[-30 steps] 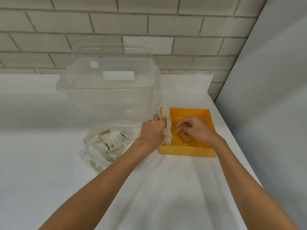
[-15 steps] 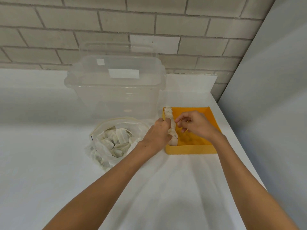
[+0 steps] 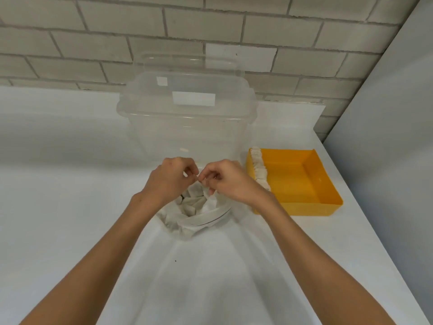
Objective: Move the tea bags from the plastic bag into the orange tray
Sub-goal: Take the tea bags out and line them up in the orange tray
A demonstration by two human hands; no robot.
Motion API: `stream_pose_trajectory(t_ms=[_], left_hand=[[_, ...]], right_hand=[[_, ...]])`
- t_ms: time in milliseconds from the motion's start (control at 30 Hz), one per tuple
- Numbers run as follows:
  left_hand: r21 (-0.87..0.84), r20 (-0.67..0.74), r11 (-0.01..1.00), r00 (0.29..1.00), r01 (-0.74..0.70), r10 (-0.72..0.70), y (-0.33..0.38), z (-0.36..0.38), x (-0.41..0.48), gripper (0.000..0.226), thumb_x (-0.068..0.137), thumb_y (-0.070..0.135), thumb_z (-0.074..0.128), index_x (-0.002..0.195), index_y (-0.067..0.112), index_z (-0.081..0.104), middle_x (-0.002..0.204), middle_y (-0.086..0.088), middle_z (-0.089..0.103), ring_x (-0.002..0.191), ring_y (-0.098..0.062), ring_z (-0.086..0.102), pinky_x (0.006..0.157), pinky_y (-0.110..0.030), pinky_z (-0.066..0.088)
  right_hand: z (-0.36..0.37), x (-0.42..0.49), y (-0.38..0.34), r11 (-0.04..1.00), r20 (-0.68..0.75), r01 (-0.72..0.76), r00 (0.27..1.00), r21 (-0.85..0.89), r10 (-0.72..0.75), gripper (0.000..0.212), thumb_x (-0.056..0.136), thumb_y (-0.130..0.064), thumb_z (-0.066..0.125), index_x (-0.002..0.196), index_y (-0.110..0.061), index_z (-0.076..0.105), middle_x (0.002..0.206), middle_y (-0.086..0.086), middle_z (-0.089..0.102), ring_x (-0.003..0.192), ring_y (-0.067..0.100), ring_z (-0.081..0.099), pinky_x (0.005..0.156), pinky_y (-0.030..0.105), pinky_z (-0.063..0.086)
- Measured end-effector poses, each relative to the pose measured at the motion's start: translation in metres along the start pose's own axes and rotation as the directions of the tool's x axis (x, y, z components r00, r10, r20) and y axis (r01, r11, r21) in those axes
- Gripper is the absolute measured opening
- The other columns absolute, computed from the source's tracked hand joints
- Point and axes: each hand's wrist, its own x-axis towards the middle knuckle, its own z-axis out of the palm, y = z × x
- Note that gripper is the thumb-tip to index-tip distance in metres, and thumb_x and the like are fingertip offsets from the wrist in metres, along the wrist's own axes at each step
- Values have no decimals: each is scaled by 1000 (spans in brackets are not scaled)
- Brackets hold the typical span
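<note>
Both hands over the plastic bag, orange tray to the right.

Right hand (image 3: 230, 184) pinches a white tea bag (image 3: 208, 195) at the mouth of the plastic bag (image 3: 201, 222). Left hand (image 3: 169, 181) is curled, fingertips meeting the right; whether it grips anything is unclear. Loose tea bags (image 3: 191, 205) lie in the bag. A row of tea bags (image 3: 259, 168) lines the left wall of the orange tray (image 3: 311, 208). A clear tub (image 3: 187, 127) stands behind.

L hand (image 3: 169, 181), R hand (image 3: 230, 184) left orange tray (image 3: 304, 205), now pinch tea bag (image 3: 207, 195).
</note>
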Motion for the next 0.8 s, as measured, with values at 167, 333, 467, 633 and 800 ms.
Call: stream_pose_trajectory(t_ms=[167,333,467,633,800], left_hand=[[-2,48,1000,998,26,-26,-25,1,-7,15,84,14,64,84,29,67,88,9,67,89,-17,64,78,-37,52],[-157,43,988,999,4,3,-38,-2,-9,18,84,9,66,80,25,69,82,10,67,78,-6,63,78,-17,50],[-325,-11,946,1000,20,-25,-44,-11,-13,7,88,16,66,88,18,73,82,7,69,75,-2,65,61,0,38],[-590,78,803,996,84,-48,-45,-15,-18,18,94,31,58,98,18,69,90,0,72,77,-9,70,70,-15,51],[-742,160,653,986,151,-46,-40,-16,-18,26,96,35,52,101,15,66,93,-3,74,82,-15,72,78,-27,56]], right_hand=[[42,13,2,968,75,35,997,-250,-17,23,84,-2,55,99,-11,71,88,4,64,83,19,62,72,25,49],[53,15,3,949,47,25,999,-313,-11,11,83,-8,63,91,-11,70,86,0,53,79,18,55,68,27,46],[37,16,1,985,-134,-133,980,110,147,6,81,-10,71,79,-14,67,76,3,69,70,12,62,66,18,46],[22,8,-12,673,-118,-136,941,727,317,3,87,-5,66,89,-6,63,75,11,68,66,14,67,56,21,51],[22,4,-18,457,-100,-69,936,887,336,5,89,-3,62,88,-8,62,81,9,69,75,17,71,62,23,52]])
